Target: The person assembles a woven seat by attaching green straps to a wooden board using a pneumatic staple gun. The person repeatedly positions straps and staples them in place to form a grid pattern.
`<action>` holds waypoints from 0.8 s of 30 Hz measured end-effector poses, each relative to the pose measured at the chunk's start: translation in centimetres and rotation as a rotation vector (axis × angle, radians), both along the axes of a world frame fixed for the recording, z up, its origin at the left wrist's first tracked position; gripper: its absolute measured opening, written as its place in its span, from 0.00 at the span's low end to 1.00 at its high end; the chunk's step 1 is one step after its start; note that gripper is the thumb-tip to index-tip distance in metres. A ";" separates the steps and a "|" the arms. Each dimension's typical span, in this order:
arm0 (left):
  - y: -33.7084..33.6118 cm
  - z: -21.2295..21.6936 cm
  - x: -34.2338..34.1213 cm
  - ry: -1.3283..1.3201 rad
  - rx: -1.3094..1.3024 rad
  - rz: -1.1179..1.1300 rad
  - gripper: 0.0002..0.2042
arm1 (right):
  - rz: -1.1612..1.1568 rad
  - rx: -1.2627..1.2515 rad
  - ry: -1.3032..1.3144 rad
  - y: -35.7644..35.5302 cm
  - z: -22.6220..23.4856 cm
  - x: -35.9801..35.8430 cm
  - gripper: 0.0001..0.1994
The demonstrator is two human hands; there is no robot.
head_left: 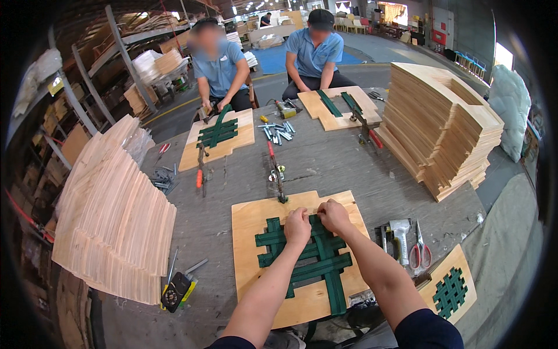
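A plywood board lies before me with dark green straps interlaced across its cut-out opening. My left hand is closed near the far edge of the opening; its fingertips and whatever they pinch are hidden. Just right of it, my right hand is closed on the far end of a lengthwise green strap. That strap crosses over and under the sideways ones, and its near end lies flat on the board. A red-handled toggle clamp stands at the board's far edge.
Tall plywood stacks stand left and right. A staple gun and scissors lie right, a tape measure left. Another woven board sits lower right. Two co-workers opposite handle strapped boards.
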State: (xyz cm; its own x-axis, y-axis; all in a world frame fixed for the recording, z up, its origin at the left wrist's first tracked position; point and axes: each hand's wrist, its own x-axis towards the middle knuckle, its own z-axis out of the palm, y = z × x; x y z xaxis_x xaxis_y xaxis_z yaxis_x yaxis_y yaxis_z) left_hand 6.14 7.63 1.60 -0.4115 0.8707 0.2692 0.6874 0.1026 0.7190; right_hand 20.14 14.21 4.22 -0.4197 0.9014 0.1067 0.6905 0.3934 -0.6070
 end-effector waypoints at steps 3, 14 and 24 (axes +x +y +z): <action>-1.3 1.3 2.4 0.089 -0.076 -0.070 0.11 | -0.067 -0.009 -0.065 0.8 -1.7 1.5 0.09; -4.5 -0.7 3.2 0.517 -0.084 -0.272 0.24 | -0.095 -0.490 0.371 3.3 -1.5 2.2 0.12; -4.3 -0.8 3.0 0.497 -0.144 -0.261 0.26 | 0.024 -0.073 -0.073 2.6 -1.4 0.9 0.11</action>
State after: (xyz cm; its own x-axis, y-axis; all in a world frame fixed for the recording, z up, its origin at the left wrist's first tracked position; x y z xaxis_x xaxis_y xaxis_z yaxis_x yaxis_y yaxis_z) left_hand 9.12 3.34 0.84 -0.0327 0.9685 0.2470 0.9546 -0.0429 0.2947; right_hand 20.99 16.82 2.81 -0.4455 0.8952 0.0098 0.7249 0.3671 -0.5829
